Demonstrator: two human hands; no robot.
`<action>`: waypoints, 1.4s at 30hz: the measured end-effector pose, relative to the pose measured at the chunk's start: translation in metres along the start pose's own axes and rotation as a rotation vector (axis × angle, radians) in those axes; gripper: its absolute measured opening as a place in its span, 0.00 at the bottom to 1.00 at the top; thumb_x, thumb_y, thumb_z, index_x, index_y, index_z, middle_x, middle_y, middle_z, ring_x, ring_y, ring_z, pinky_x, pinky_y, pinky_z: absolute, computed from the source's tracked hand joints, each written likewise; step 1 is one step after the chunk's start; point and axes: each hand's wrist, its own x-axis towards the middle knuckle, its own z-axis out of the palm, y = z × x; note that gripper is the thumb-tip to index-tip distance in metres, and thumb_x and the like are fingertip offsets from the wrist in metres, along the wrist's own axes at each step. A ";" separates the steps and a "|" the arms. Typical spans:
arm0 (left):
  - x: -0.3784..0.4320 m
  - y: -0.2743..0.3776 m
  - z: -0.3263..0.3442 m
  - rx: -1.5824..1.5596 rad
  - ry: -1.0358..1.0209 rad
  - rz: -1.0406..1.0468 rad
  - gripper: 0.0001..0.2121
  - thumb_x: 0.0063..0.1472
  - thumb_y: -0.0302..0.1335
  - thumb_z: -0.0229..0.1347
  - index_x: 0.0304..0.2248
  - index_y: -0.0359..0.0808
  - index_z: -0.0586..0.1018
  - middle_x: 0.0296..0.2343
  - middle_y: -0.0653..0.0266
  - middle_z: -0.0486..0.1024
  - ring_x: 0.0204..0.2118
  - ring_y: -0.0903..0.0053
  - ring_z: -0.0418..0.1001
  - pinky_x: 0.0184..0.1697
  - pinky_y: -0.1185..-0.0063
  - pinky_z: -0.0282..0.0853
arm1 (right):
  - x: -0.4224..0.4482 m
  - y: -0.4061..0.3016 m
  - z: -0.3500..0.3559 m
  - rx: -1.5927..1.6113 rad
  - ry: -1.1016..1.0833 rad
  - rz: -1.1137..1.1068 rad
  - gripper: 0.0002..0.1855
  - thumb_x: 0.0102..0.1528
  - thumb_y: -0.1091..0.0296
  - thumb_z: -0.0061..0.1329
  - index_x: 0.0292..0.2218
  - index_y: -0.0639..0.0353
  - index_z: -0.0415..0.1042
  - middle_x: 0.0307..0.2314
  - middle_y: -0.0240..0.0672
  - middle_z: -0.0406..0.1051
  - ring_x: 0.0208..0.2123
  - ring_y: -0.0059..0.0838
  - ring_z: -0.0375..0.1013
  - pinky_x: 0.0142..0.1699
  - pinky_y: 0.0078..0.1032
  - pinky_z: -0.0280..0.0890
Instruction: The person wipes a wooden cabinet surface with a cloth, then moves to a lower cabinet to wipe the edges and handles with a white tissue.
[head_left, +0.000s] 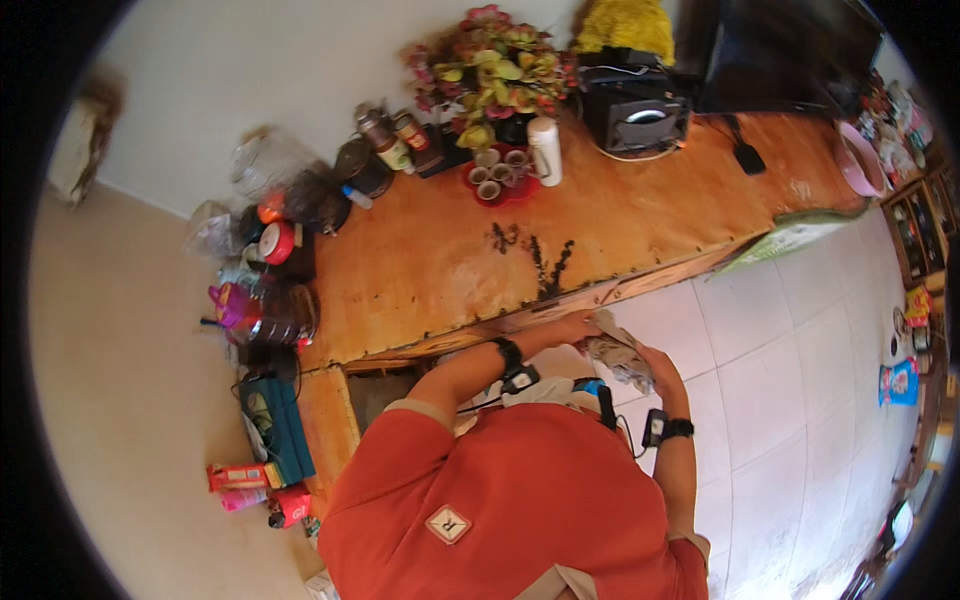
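Note:
A crumpled beige-grey cloth is held between both hands, over the pale tiled floor beside the front edge of a long wooden counter. My left hand grips its upper left end, close to the counter's edge. At the cloth's right side, my right hand holds it, with the fingers partly hidden by the cloth. Dark bands with small devices sit on both wrists. Below the hands, white and blue items show in part past the red shirt.
The counter bears a red tray of cups, a white flask, artificial flowers, a black speaker and several jars. A pink basin stands at its right end. A green cloth hangs over the edge.

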 end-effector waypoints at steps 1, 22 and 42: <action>0.007 -0.018 -0.006 -0.003 0.033 0.021 0.17 0.58 0.31 0.49 0.45 0.35 0.64 0.29 0.60 0.70 0.26 0.73 0.72 0.26 0.73 0.74 | 0.009 0.004 -0.002 -0.058 -0.021 -0.051 0.22 0.55 0.54 0.45 0.39 0.68 0.70 0.30 0.36 0.73 0.29 0.24 0.71 0.36 0.21 0.65; 0.060 0.057 -0.098 -0.240 -0.102 -0.098 0.18 0.61 0.39 0.38 0.43 0.35 0.68 0.38 0.57 0.72 0.37 0.68 0.73 0.36 0.70 0.71 | 0.081 -0.067 0.011 -0.122 0.121 -0.192 0.14 0.49 0.64 0.52 0.36 0.61 0.71 0.27 0.29 0.71 0.29 0.19 0.67 0.35 0.18 0.62; 0.262 0.209 0.051 -0.718 0.065 0.359 0.21 0.58 0.42 0.45 0.41 0.32 0.70 0.38 0.56 0.71 0.39 0.67 0.70 0.37 0.68 0.70 | -0.043 -0.035 -0.287 0.179 0.579 -0.223 0.14 0.52 0.65 0.47 0.39 0.62 0.70 0.23 0.32 0.70 0.20 0.15 0.63 0.22 0.12 0.57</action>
